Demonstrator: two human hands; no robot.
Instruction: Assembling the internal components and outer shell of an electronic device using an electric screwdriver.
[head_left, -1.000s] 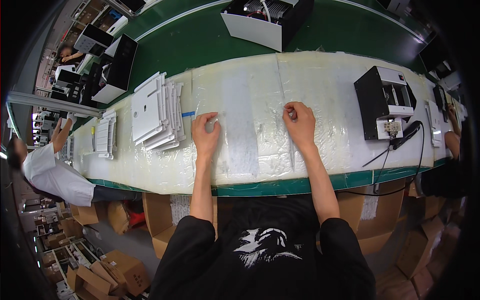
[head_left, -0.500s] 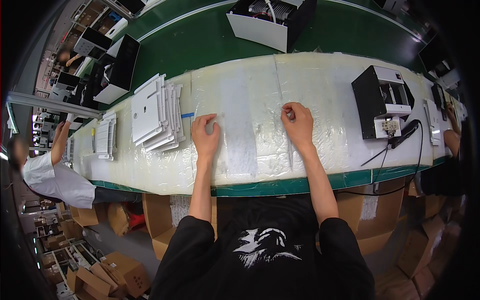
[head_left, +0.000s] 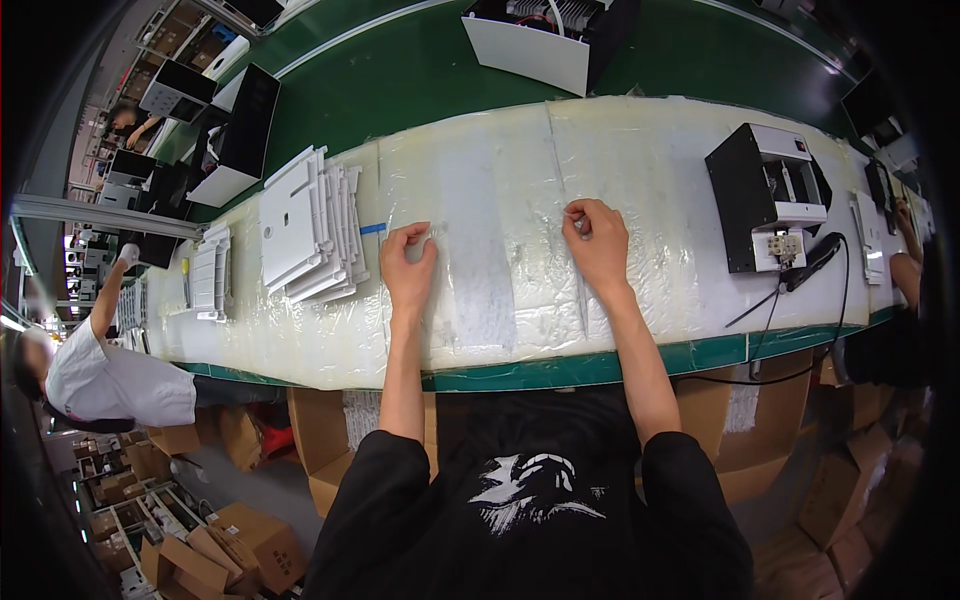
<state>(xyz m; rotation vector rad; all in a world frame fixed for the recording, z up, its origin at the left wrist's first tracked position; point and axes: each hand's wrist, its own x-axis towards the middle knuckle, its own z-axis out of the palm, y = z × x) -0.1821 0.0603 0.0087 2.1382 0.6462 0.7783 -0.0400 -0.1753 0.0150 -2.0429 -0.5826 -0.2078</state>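
Note:
Both my hands rest over the film-covered workbench. My left hand is open, thumb apart from the bent fingers, and holds nothing. Beside it on the left lies a stack of white plastic panels, with a strip of blue tape between the stack and the hand. My right hand is curled, index finger and thumb close together, with nothing seen in it. Farther right stands a black and white device with an exposed terminal block; a black handheld tool with a cable leans against it.
Beyond the bench runs a green conveyor belt carrying an opened white and black housing and another housing at left. More white panels lie at left. Co-workers stand on both sides. Cardboard boxes sit under the bench.
My hands stay almost still. The co-worker at left has raised an arm toward a unit on the belt. The opened housing on the belt has shifted slightly right.

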